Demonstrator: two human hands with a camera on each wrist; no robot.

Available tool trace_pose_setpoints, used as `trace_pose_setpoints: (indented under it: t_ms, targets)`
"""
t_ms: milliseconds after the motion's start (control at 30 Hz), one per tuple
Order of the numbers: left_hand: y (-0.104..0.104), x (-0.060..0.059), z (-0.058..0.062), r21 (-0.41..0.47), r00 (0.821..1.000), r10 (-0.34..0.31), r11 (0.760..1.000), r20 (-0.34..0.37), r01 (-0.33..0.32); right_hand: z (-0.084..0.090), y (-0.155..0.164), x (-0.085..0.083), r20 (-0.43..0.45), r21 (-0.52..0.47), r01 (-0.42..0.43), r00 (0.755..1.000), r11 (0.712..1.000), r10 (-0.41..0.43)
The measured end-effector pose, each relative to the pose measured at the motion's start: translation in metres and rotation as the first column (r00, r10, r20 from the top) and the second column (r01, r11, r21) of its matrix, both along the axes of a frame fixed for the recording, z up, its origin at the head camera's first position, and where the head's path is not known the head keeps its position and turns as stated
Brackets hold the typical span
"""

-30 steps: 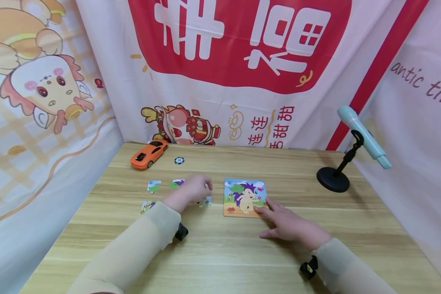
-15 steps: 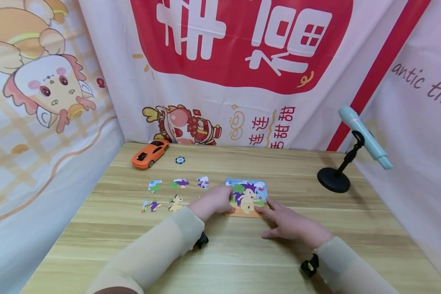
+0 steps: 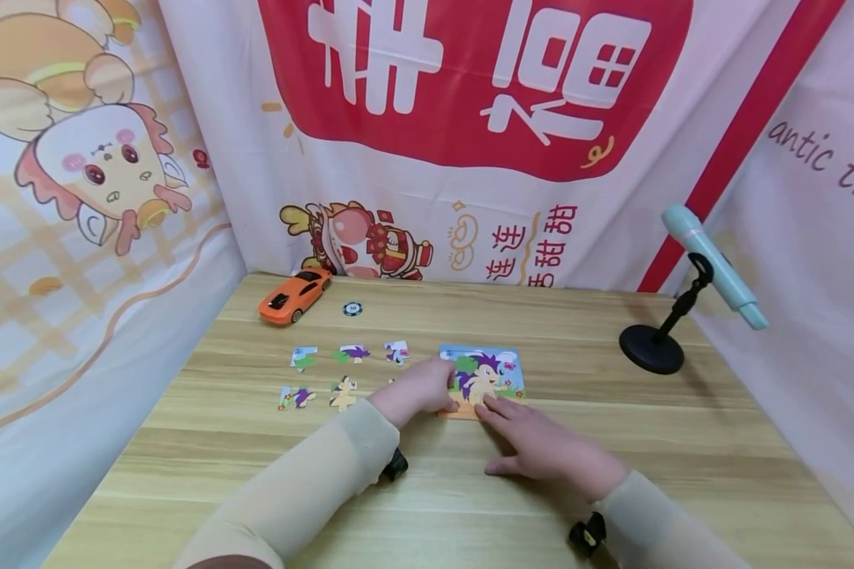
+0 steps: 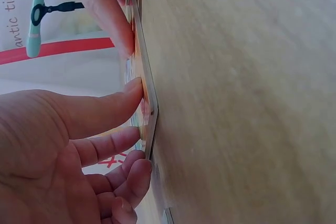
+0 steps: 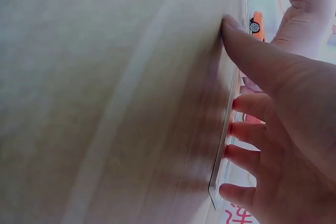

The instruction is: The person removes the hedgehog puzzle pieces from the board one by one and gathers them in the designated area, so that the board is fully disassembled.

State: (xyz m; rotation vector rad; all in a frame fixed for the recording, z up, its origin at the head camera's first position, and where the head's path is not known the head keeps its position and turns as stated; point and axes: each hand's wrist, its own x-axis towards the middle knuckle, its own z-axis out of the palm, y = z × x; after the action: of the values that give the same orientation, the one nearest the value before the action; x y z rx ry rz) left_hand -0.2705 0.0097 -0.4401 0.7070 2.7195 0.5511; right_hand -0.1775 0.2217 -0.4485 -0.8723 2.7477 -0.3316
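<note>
A square picture puzzle [image 3: 507, 365] with a purple-spined hedgehog lies on the table in the head view. At its left edge is my left hand [image 3: 420, 389]. The left wrist view shows that hand's thumb [image 4: 113, 109] resting straight on the puzzle's face near a corner, with the index fingertip on it too and the other fingers loosely bent at the edge. My right hand [image 3: 544, 442] lies over the front right part. In the right wrist view its spread fingertips [image 5: 242, 151] press the puzzle, and the thumb [image 5: 247, 40] touches the wood beside it.
Several loose puzzle pieces [image 3: 343, 393] lie in two rows left of the puzzle, one mostly hidden behind my left hand. Farther back are an orange toy car [image 3: 296, 296] and a round chip [image 3: 352, 309]. A mint microphone [image 3: 715, 265] on a black stand [image 3: 651, 349] stands at the right.
My left hand has gone from above the loose pieces rightward to the puzzle's left edge and stays there. My right hand has slid a little left over the puzzle.
</note>
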Motion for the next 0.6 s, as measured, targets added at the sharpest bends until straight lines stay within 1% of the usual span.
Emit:
trace_pose_setpoints:
  t_ms: [133, 233, 300, 400, 500, 567, 600]
  targets:
    - [-0.001, -0.002, -0.002, 0.021, 1.000, 0.007, 1.000, 0.016, -0.007, -0.002, 0.000, 0.001, 0.024, 0.002, 0.017, 1.000, 1.000, -0.017]
    - [-0.001, -0.005, -0.006, 0.058, 0.999, 0.014, 0.998, 0.037, -0.016, -0.002, 0.000, 0.001, 0.033, 0.003, 0.023, 0.999, 1.000, -0.023]
    - [-0.003, -0.008, -0.009, 0.092, 0.999, 0.017, 0.996, 0.044, -0.021, -0.002, 0.000, 0.001, 0.037, 0.006, 0.027, 0.999, 1.000, -0.027]
    - [-0.005, -0.010, -0.010, 0.169, 0.998, 0.013, 0.985, 0.069, -0.024, -0.002, -0.001, 0.002, 0.043, 0.006, 0.036, 0.998, 0.999, -0.036]
    - [-0.010, -0.011, -0.005, 0.246, 0.995, 0.010, 0.969, 0.102, -0.035, 0.000, -0.001, 0.002, 0.048, 0.005, 0.040, 0.998, 0.999, -0.040]
    - [-0.016, -0.010, 0.000, 0.295, 0.991, 0.015, 0.954, 0.131, -0.054, 0.001, -0.001, 0.002, 0.047, 0.006, 0.035, 0.998, 0.999, -0.035]
    - [-0.020, -0.010, 0.003, 0.314, 0.991, 0.018, 0.948, 0.133, -0.059, 0.001, -0.001, 0.002, 0.046, 0.006, 0.031, 0.998, 0.999, -0.032]
